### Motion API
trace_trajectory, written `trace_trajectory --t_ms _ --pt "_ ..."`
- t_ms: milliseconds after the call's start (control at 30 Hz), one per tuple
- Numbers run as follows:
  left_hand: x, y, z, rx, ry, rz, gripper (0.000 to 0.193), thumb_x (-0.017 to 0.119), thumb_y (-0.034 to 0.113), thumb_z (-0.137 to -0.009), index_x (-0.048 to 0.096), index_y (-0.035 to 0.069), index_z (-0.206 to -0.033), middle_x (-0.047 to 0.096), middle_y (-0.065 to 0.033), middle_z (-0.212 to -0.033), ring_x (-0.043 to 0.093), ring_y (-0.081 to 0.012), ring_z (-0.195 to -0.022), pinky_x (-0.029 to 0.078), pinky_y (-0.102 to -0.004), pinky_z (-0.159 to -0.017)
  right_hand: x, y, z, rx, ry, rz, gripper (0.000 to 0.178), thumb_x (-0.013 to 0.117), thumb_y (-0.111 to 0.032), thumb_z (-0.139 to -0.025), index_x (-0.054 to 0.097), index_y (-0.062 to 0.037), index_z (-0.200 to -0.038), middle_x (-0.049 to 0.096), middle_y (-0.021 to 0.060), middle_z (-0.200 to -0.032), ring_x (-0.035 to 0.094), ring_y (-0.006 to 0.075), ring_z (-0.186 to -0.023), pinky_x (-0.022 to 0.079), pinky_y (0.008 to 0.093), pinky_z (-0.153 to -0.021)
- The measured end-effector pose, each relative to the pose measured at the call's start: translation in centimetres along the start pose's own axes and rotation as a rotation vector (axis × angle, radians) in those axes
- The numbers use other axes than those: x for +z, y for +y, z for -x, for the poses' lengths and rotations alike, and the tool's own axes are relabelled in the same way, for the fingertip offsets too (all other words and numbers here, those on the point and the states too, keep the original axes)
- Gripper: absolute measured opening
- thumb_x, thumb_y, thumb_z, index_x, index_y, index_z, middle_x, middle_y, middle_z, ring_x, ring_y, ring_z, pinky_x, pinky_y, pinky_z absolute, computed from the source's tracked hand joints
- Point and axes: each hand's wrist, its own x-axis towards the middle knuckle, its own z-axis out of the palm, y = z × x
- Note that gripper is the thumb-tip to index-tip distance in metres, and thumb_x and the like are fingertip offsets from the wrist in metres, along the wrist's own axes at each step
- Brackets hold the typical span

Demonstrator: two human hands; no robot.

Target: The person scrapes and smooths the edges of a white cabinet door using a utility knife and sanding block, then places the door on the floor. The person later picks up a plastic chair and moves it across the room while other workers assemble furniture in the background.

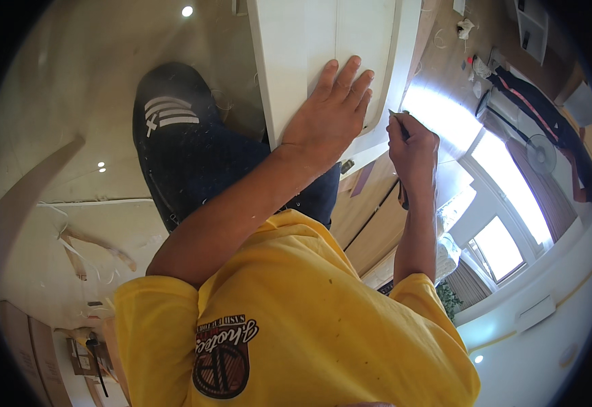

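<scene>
My left hand (330, 115) lies flat on a white panel (296, 41), fingers spread toward its far end. The panel has a rounded groove or seam near its right side. Just off the panel's right edge, my right hand (415, 142) is closed in a pinch around a small, thin pointed tool (394, 114). The tool's tip points toward the panel's edge; most of it is hidden in my fingers, so its exact kind does not show. Whether the tip touches the panel I cannot tell.
My dark-trousered knee (174, 108) is bent left of the panel. Thin pale strips (96, 251) lie on the floor to the left. At the far right are a fan (540, 152), dark clothing with a pink stripe (526, 102) and a bright window (496, 247).
</scene>
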Motion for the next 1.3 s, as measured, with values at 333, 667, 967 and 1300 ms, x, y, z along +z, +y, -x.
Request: trace_trajectory --t_ms 333,667,967,1300 --pt "0.2 0.0 0.1 -0.013 -0.003 -0.006 0.047 0.06 0.024 -0.096 0.061 0.013 -0.142 0.046 -0.0042 -0.159 0.031 -0.0303 -0.153 0.022 -0.0502 -0.126 1.7 0.3 -0.7 -0.122 0.033 0.049 0.013 0.064 -0.009 -0.096 0.074 0.0001 -0.097 0.07 0.0229 -0.077 0.071 0.0386 -0.07 0.055 0.0416 -0.065" --pt "0.0 0.1 -0.1 -0.012 0.001 -0.004 0.047 0.06 0.024 -0.096 0.061 0.012 -0.141 0.046 -0.0041 -0.159 0.031 -0.0306 -0.153 0.022 -0.051 -0.126 1.9 0.4 -0.5 -0.081 0.038 0.127 0.013 0.071 -0.01 -0.095 0.076 0.002 -0.098 0.069 0.0215 -0.073 0.067 0.0289 -0.058 0.052 0.0379 -0.06" --pt "0.2 0.2 0.0 -0.026 0.01 0.005 0.046 0.059 0.025 -0.097 0.061 0.014 -0.142 0.046 -0.0037 -0.159 0.031 -0.0301 -0.153 0.021 -0.0503 -0.127 1.8 0.8 0.1 -0.024 0.01 0.07 0.014 0.065 -0.01 -0.096 0.073 0.0007 -0.091 0.066 0.0221 -0.069 0.066 0.0332 -0.059 0.052 0.0401 -0.06" --pt "-0.1 0.1 -0.1 -0.019 -0.016 -0.003 0.048 0.059 0.024 -0.097 0.06 0.014 -0.145 0.044 -0.004 -0.161 0.03 -0.0303 -0.154 0.02 -0.051 -0.127 2.2 1.0 -0.3 -0.096 0.034 0.131 0.015 0.067 -0.011 -0.095 0.074 0.0016 -0.092 0.067 0.0226 -0.069 0.067 0.0324 -0.058 0.052 0.0401 -0.06"
